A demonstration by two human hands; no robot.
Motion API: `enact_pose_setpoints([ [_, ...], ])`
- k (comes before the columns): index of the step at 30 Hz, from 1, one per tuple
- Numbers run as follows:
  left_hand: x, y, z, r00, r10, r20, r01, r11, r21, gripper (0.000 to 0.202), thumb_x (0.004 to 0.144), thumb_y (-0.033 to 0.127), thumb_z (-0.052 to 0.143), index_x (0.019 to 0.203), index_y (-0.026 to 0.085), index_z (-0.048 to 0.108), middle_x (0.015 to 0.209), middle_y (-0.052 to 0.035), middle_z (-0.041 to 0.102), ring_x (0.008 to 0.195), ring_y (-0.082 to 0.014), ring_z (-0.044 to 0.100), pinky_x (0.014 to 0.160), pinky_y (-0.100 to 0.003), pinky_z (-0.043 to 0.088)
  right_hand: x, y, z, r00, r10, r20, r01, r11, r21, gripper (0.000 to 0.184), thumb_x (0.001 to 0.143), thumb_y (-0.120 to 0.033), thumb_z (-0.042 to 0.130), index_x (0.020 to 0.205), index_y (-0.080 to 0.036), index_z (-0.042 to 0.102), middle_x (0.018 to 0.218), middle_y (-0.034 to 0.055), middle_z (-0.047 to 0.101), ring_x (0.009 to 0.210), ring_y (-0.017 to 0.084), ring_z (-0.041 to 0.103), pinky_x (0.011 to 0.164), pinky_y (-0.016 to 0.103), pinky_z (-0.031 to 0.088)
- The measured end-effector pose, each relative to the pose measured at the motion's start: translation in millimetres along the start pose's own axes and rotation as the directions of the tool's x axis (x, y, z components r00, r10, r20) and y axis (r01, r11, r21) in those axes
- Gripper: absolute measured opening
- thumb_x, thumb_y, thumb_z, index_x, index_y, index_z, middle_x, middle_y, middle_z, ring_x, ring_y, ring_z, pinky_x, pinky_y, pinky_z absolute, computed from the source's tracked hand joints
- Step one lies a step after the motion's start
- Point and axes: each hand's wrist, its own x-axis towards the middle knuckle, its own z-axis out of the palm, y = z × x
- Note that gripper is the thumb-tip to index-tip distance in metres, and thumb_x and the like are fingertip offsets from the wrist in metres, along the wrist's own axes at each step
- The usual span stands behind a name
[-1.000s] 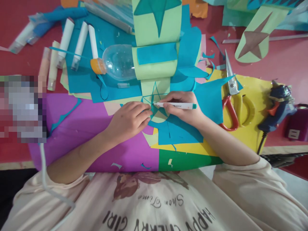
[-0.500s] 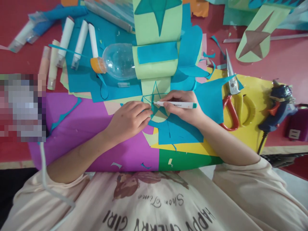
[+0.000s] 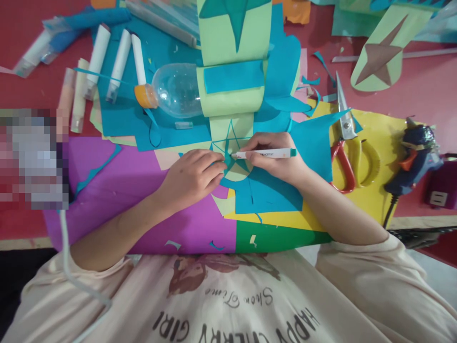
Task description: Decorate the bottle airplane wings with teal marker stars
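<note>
My right hand [image 3: 276, 155] pinches a white marker [image 3: 278, 153] with a green end, labelled "ACRYLIC". Its tip touches a pale green paper strip [image 3: 241, 127] on which a star [image 3: 231, 147] is outlined in green. Part of the star is coloured in. My left hand [image 3: 198, 174] lies palm down at the strip's left edge, its fingers resting flat and bent a little. Beyond my hands, the strip is joined to a clear plastic bottle [image 3: 176, 90] with an orange cap, lying on its side. A filled dark green star [image 3: 237, 19] shows farther up.
Scissors [image 3: 345, 138] and a glue gun [image 3: 414, 157] lie at the right. Several markers [image 3: 98, 62] are at upper left. Blue paper [image 3: 312, 147], purple sheet [image 3: 124, 190] and scraps cover the table. A pale green piece with a brown star [image 3: 380, 52] lies at upper right.
The marker's tip has shifted slightly right and down within the star, and my right hand has moved a little with it. My left hand stays in place.
</note>
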Motion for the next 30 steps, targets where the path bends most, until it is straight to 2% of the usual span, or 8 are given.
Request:
enact_pose_setpoints([
  [10,-1.9,-1.2,0.2,0.999,-0.032,0.036,0.033,0.999,-0.035,0.025,0.1,0.018,0.044,0.099,0.015,0.069,0.105,-0.0114,0.072,0.102,-0.0252,0.067,0.087,-0.041,0.056,0.9,-2.0,-1.8,1.0,-0.006,0.011,0.006,1.0,0.018,0.024,0.079,-0.036,0.063,0.063,-0.018,0.06,0.054,-0.0029,0.054,0.05,0.008,0.042,0.047,0.023,0.032],
  [16,-0.3,-0.7,-0.8,1.0,-0.011,0.015,0.011,1.0,-0.022,0.023,0.1,0.016,0.046,0.098,0.013,0.069,0.101,-0.0117,0.073,0.098,-0.0249,0.068,0.085,-0.039,0.057,1.7,-2.5,-2.8,1.0,-0.022,0.014,0.021,0.999,0.037,0.017,0.075,-0.029,0.06,0.061,-0.018,0.06,0.055,-0.0025,0.056,0.051,0.009,0.045,0.048,0.023,0.034],
  [20,-0.5,-0.8,-1.4,0.999,-0.024,0.037,0.025,0.999,-0.028,0.024,0.1,0.017,0.045,0.099,0.015,0.069,0.104,-0.0112,0.072,0.101,-0.025,0.068,0.086,-0.041,0.057,1.4,0.1,-2.9,1.0,-0.006,0.003,0.006,0.999,0.039,0.017,0.075,-0.026,0.059,0.06,-0.019,0.061,0.057,-0.0014,0.059,0.053,0.01,0.049,0.049,0.024,0.037],
  [24,-1.5,-0.9,-1.3,0.998,-0.03,0.054,0.032,0.999,-0.034,0.024,0.1,0.017,0.045,0.1,0.016,0.069,0.105,-0.0108,0.072,0.102,-0.0248,0.067,0.087,-0.04,0.056,0.5,4.4,-0.1,0.995,-0.007,-0.096,0.016,0.996,0.09,0.021,0.082,-0.034,0.058,0.068,-0.019,0.064,0.065,0.0002,0.062,0.055,0.011,0.051,0.051,0.026,0.042],
  [27,-1.4,-0.4,-1.0,0.999,-0.027,0.044,0.028,0.999,-0.031,0.024,0.1,0.017,0.045,0.099,0.015,0.069,0.104,-0.0113,0.072,0.1,-0.0251,0.067,0.085,-0.041,0.057,-0.3,4.5,2.3,0.994,-0.018,-0.11,0.026,0.997,0.074,0.025,0.084,-0.043,0.061,0.08,-0.019,0.067,0.073,0.0012,0.065,0.062,0.012,0.057,0.056,0.026,0.046],
  [30,-0.5,0.1,-1.1,1.0,-0.015,0.026,0.016,1.0,-0.018,0.024,0.1,0.017,0.045,0.098,0.014,0.068,0.102,-0.0117,0.073,0.098,-0.0254,0.068,0.084,-0.041,0.057,-0.8,2.8,3.9,0.992,-0.031,-0.124,0.036,0.999,0.037,0.025,0.085,-0.044,0.065,0.087,-0.019,0.069,0.079,0.0029,0.069,0.069,0.014,0.062,0.062,0.028,0.05],
])
